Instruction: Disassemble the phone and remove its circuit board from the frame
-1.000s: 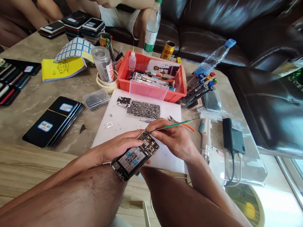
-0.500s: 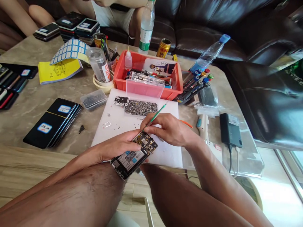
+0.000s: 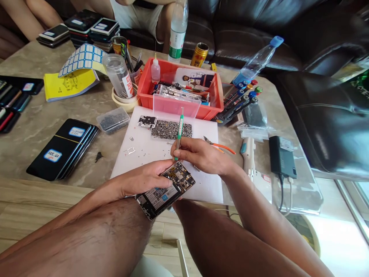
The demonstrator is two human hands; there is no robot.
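Note:
My left hand [image 3: 148, 175] grips an opened smartphone [image 3: 165, 192] over my lap, its thumb across the inside. The phone's bare circuit board and labelled battery face up. Between the fingertips of my right hand [image 3: 198, 154] is a thin green tool [image 3: 180, 129], like a pry stick or tweezers; it stands nearly upright by the board's upper edge. Its lower tip is mostly hidden by my fingers. Under both hands lies a white work mat [image 3: 123, 161]. On it are a clear box of tiny screws [image 3: 170, 130], a black-and-silver phone part [image 3: 147, 121] and a SIM tray [image 3: 130, 151].
A red bin [image 3: 180, 103] of tools stands behind the mat. Orange-handled cutters [image 3: 223, 147] lie at its right edge. Stacked phones [image 3: 59, 150], a jar [image 3: 118, 75], bottles and several screwdrivers [image 3: 238, 102] surround it. Another person [image 3: 141, 19] sits across the table.
The green tool has swung from a rightward slant to nearly upright in my right hand. The cutters show more now. My left hand keeps its hold on the phone.

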